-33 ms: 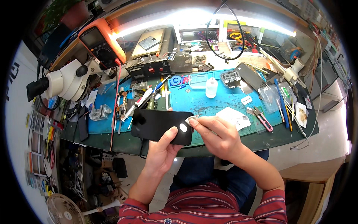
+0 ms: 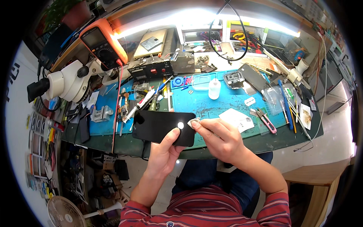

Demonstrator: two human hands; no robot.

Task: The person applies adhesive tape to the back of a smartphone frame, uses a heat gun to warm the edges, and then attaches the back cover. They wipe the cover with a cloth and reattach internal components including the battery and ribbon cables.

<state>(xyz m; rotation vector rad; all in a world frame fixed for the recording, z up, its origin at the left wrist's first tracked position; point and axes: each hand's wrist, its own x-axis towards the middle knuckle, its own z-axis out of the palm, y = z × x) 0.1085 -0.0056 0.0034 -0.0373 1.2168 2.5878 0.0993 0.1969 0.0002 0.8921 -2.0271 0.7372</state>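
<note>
See a black phone just off centre toward seven o'clock, glossy face up, glare-spotted, long sides nearly nine-to-three; at its three-o'clock end, a small whitish wad.

Glossy smooth black phone mirroring a bright spot, matt blue mat with rough scuffs, translucent plastic bottle, matt white paper, metal-bladed snips with smooth pink plastic handles, soft cloth shirt, smooth wood-look cabinet

The phone is black, the mat blue, the multimeter orange and black, the shirt red with pale stripes.
</note>
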